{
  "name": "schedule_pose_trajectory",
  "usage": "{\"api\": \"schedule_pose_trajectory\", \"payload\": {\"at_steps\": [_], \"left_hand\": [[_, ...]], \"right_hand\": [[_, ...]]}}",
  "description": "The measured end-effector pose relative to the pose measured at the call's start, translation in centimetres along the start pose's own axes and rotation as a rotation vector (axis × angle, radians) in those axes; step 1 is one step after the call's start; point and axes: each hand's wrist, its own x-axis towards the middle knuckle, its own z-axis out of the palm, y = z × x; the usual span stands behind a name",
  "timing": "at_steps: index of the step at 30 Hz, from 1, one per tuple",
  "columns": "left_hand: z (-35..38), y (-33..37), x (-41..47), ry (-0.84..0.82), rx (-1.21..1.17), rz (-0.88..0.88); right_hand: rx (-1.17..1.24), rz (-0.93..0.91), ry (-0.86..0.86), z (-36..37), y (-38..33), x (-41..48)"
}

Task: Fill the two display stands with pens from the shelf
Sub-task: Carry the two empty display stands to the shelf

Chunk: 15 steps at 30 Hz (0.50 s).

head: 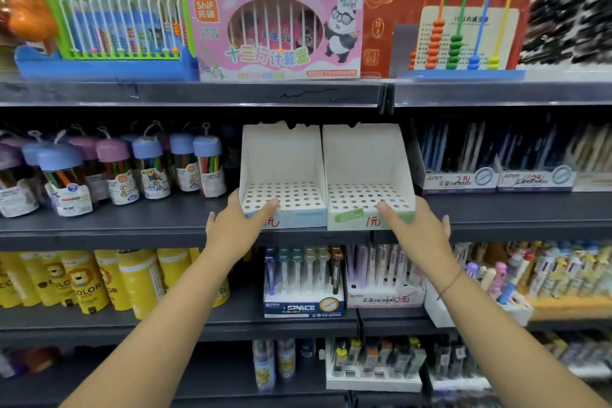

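Two white cardboard display stands sit side by side on the middle shelf, their perforated trays holding no pens. The left stand (pixel 281 156) has a blue front, the right stand (pixel 364 156) a green front. My left hand (pixel 233 225) grips the left stand's front left corner, thumb on the tray. My right hand (pixel 417 228) grips the right stand's front right corner the same way. Pens (pixel 303 270) stand in a blue box on the shelf below, with more pens (pixel 381 267) in a white box beside it.
Tubs of coloured pens (pixel 145 169) stand left of the stands, boxes of pens (pixel 496 159) to the right. Abacus toys (pixel 278 33) fill the top shelf. Yellow canisters (pixel 86 278) and mixed novelty pens (pixel 546 272) sit on the lower shelf.
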Motion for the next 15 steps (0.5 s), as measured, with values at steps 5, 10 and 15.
{"api": "schedule_pose_trajectory", "payload": {"at_steps": [5, 10, 15], "left_hand": [[-0.1, 0.2, -2.6, -0.020, -0.252, 0.073], [1.3, 1.8, -7.3, -0.010, -0.481, 0.228], [5.5, 3.2, -12.2, -0.136, -0.576, 0.274]], "right_hand": [[0.376, 0.001, 0.087, -1.1, -0.2, -3.5], [0.589, 0.060, 0.197, -3.9, 1.0, -8.9], [0.566, 0.193, 0.303, -7.7, 5.2, -14.5]]}}
